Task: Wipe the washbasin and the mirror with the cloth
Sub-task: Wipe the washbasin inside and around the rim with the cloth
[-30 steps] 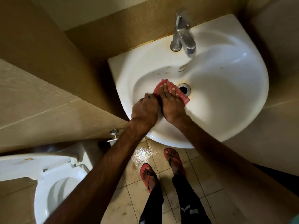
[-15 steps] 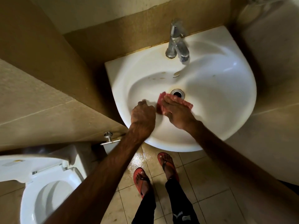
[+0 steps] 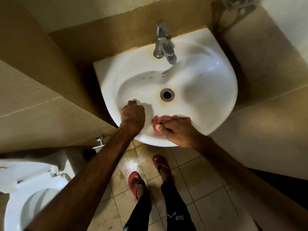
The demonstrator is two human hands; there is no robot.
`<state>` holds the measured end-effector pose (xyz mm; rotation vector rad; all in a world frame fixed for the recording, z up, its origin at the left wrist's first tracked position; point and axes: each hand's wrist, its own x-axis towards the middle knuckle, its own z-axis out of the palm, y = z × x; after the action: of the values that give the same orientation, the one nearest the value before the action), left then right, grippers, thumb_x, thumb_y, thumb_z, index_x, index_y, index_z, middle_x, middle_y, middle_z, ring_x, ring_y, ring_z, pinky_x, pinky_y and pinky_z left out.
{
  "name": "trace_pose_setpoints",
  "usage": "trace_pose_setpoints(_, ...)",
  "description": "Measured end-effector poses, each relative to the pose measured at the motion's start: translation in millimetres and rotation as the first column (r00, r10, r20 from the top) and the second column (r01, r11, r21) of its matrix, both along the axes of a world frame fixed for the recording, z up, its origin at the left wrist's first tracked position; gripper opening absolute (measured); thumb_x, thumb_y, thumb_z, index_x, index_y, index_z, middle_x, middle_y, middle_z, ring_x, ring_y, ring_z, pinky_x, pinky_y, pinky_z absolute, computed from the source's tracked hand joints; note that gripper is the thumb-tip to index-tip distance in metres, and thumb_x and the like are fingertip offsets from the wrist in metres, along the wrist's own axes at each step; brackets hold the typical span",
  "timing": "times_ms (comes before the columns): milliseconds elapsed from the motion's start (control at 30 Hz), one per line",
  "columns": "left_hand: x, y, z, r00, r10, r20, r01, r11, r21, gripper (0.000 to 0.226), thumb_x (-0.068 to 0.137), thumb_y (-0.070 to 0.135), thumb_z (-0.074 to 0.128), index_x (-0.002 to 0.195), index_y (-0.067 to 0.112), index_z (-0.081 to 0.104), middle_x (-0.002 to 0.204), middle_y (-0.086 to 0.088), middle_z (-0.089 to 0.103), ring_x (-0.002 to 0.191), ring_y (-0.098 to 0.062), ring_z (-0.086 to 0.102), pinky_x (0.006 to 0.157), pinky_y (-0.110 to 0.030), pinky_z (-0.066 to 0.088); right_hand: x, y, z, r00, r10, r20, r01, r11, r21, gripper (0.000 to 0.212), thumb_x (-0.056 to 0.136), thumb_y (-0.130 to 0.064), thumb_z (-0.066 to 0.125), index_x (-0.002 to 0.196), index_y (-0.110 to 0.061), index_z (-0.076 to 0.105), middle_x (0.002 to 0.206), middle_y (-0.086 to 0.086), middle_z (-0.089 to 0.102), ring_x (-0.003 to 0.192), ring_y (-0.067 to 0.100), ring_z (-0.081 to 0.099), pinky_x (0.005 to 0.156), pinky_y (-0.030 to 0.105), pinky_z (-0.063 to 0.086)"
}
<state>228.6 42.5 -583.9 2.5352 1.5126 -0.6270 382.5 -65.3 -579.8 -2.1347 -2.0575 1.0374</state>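
Note:
A white washbasin (image 3: 208, 84) is fixed to the tiled wall, with a steel tap (image 3: 163, 43) at its back and a round drain (image 3: 167, 94) in the middle. A red cloth (image 3: 157, 121) lies on the basin's near rim, pressed under my right hand (image 3: 176, 130). My left hand (image 3: 132, 116) grips the basin's left front rim, fingers curled over the edge. Brownish stains ring the drain and dot the bowl's back left. No mirror is in view.
A white toilet (image 3: 28, 194) with its seat down stands at the lower left, a wall valve (image 3: 100, 140) beside it. My feet in red sandals (image 3: 163, 165) stand on the wet tiled floor (image 3: 205, 182) under the basin. Tiled walls close in on both sides.
My right hand has dragged the cloth from beside the drain toward me onto the basin's front rim. My left hand has kept its grip on the rim. The view has tilted up slightly.

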Motion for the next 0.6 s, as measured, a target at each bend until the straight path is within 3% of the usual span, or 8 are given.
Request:
trace_pose_setpoints(67,-1.2,-1.7,-1.5,1.0,0.012,0.022,-0.012,1.0,0.001,0.033,0.096,0.009,0.048,0.125,0.004,0.064,0.143,-0.013,0.046,0.126,-0.027,0.051,0.094,-0.037,0.052,4.5,-18.8,6.5,1.0,0.015,-0.006,-0.015,0.999,0.045,0.055,0.097,-0.065,0.027,0.112,-0.035,0.07,0.099,-0.013,0.066,0.096,0.015,0.062,0.1,0.044,0.046)
trace_pose_setpoints(133,-2.6,-2.3,-3.5,0.999,0.023,0.041,-0.023,1.0,-0.002,0.035,0.095,0.008,0.05,0.127,0.002,0.063,0.144,-0.012,0.046,0.128,-0.027,0.05,0.097,-0.038,0.051,6.1,-33.7,12.0,0.996,0.065,0.057,-0.07,0.992,0.102,0.05,0.094,-0.067,0.032,0.117,-0.041,0.069,0.102,-0.015,0.069,0.094,0.011,0.064,0.094,0.041,0.047)
trace_pose_setpoints(200,-3.1,-1.2,-4.6,0.999,0.025,0.043,-0.025,1.0,-0.014,0.036,0.093,0.007,0.051,0.128,0.002,0.062,0.144,-0.012,0.045,0.13,-0.027,0.048,0.098,-0.038,0.05,9.0,-44.2,12.7,0.99,0.095,0.105,-0.109,0.984,0.141,0.046,0.093,-0.068,0.039,0.122,-0.046,0.067,0.11,-0.018,0.071,0.098,0.007,0.065,0.094,0.04,0.047)
trace_pose_setpoints(367,-0.1,-2.3,-6.6,0.999,0.005,-0.034,-0.006,1.0,-0.017,0.039,0.094,0.009,0.049,0.131,0.002,0.059,0.148,-0.014,0.04,0.131,-0.028,0.045,0.097,-0.039,0.049,11.6,-47.7,12.8,1.0,-0.004,-0.013,0.006,0.984,0.178,0.048,0.093,-0.065,0.047,0.134,-0.045,0.063,0.134,-0.02,0.067,0.117,0.014,0.061,0.097,0.034,0.035)
trace_pose_setpoints(433,1.9,-4.1,-7.9,0.998,0.005,-0.063,-0.006,1.0,-0.009,0.038,0.094,0.01,0.049,0.13,0.002,0.059,0.147,-0.015,0.041,0.13,-0.029,0.046,0.095,-0.039,0.051,7.3,-29.1,5.4,0.999,-0.022,0.023,0.02,0.993,0.113,0.043,0.1,-0.061,0.044,0.139,-0.047,0.057,0.15,-0.014,0.055,0.132,0.021,0.051,0.1,0.036,0.031)
trace_pose_setpoints(533,4.1,-7.0,-6.3,0.996,0.0,-0.084,0.001,1.0,0.006,0.036,0.095,0.01,0.048,0.128,0.001,0.06,0.143,-0.016,0.044,0.128,-0.029,0.047,0.093,-0.038,0.051,1.1,2.2,-16.0,0.994,-0.026,0.105,0.036,0.994,-0.103,0.052,0.099,-0.071,0.032,0.149,-0.056,0.034,0.169,-0.004,0.024,0.154,0.031,0.02,0.119,0.055,0.016)
trace_pose_setpoints(600,5.5,-8.3,-4.4,0.997,0.012,-0.075,-0.011,1.0,0.013,0.037,0.097,0.01,0.047,0.131,-0.001,0.057,0.141,-0.018,0.045,0.128,-0.03,0.048,0.095,-0.038,0.05,-1.5,8.1,-25.8,0.995,-0.024,0.102,0.037,0.991,-0.128,0.051,0.099,-0.071,0.032,0.149,-0.057,0.033,0.166,-0.004,0.027,0.152,0.035,0.023,0.12,0.059,0.017)
